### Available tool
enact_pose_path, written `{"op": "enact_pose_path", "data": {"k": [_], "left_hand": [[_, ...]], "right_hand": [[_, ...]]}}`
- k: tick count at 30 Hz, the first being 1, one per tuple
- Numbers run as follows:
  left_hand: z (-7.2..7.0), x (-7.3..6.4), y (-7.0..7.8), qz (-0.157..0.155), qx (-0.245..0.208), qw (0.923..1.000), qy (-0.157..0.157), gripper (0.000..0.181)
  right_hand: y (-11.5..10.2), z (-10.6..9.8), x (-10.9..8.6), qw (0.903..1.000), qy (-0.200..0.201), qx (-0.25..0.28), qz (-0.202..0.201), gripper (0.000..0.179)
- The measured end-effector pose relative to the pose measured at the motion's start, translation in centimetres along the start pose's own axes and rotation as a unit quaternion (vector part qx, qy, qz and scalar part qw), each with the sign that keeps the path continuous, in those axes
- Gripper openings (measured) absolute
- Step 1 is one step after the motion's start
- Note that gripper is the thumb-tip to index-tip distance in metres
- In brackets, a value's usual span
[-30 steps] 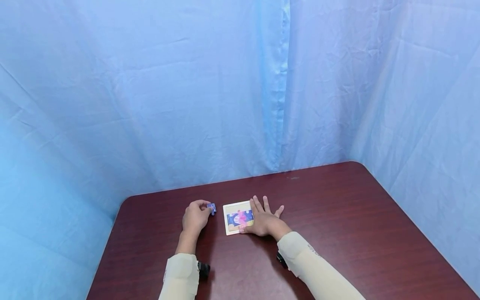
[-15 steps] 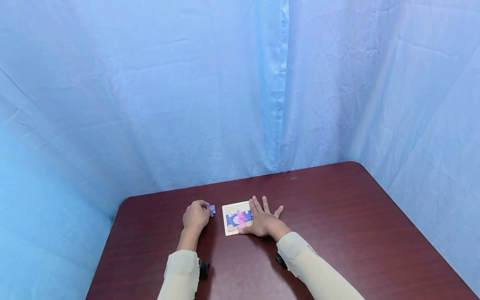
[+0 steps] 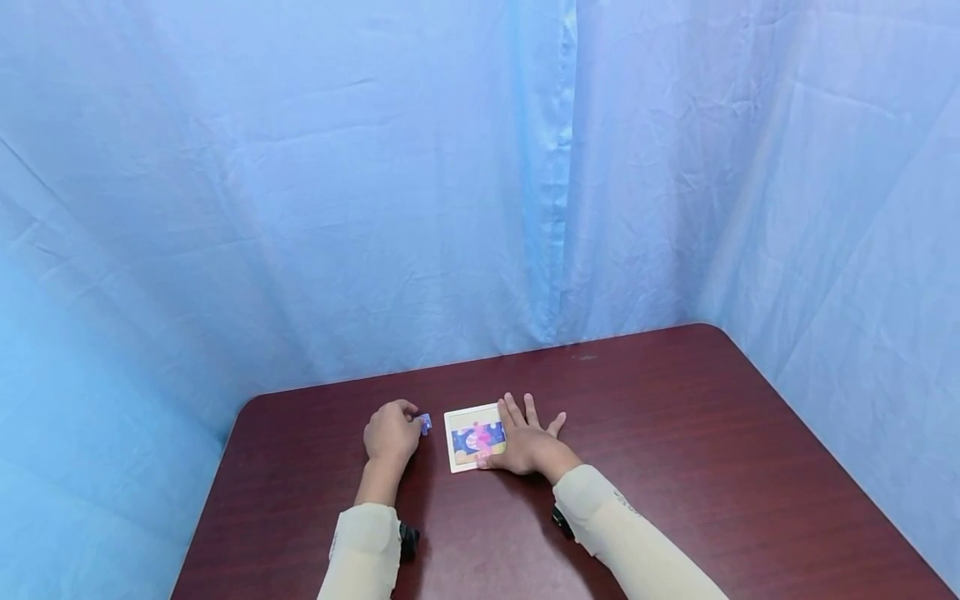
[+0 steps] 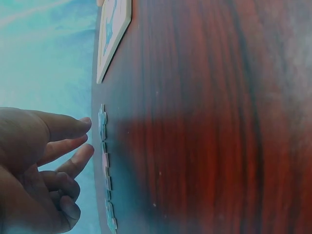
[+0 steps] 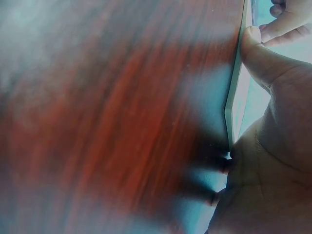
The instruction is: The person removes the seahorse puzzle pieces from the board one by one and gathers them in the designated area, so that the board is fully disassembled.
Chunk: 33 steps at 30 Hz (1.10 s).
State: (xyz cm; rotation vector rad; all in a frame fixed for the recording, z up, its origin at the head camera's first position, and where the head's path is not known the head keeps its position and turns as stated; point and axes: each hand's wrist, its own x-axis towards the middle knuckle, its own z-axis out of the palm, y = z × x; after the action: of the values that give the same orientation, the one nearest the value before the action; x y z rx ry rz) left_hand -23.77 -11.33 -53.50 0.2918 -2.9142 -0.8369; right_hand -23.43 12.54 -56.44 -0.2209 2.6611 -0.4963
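Observation:
My left hand hovers at the left of the table. A small blue-purple jigsaw piece lies just off its fingertips. In the left wrist view the loosely bent fingers hold nothing, and a row of jigsaw pieces lies flat beside them, most hidden under the hand in the head view. A square puzzle tray with a pale rim carries part of a blue and pink picture. My right hand rests on the tray's right side, fingers spread, thumb at the near rim.
The dark red-brown table has rounded far corners. Blue curtains hang behind it and on both sides. A black wrist camera sits on the left sleeve.
The blue-purple jigsaw piece has shifted slightly nearer to me and turned a little by the left fingertips. The right hand and the tray have stayed in place.

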Motion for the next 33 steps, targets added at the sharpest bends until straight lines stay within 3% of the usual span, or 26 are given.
{"op": "enact_pose_path", "data": {"k": [8,17,25,33], "left_hand": [[0.4,-1.2,0.9,0.042,-0.017,0.9989,-0.008,0.012],[1.2,-2.2,1.7,0.119,-0.024,0.9921,-0.033,0.013],[1.9,-2.7,2.3,0.143,0.001,0.9884,-0.051,0.021],[2.2,-3.1,2.5,0.167,0.031,0.9847,-0.04,0.023]], "right_hand": [[0.2,0.3,0.5,0.9999,-0.003,-0.014,0.004,0.121],[-0.2,0.0,-0.1,0.9999,0.005,-0.016,0.0,0.117],[-0.6,-0.5,-0.9,0.9997,0.011,-0.023,-0.006,0.118],[0.2,0.4,0.5,0.9997,0.004,-0.025,0.001,0.12]]}}
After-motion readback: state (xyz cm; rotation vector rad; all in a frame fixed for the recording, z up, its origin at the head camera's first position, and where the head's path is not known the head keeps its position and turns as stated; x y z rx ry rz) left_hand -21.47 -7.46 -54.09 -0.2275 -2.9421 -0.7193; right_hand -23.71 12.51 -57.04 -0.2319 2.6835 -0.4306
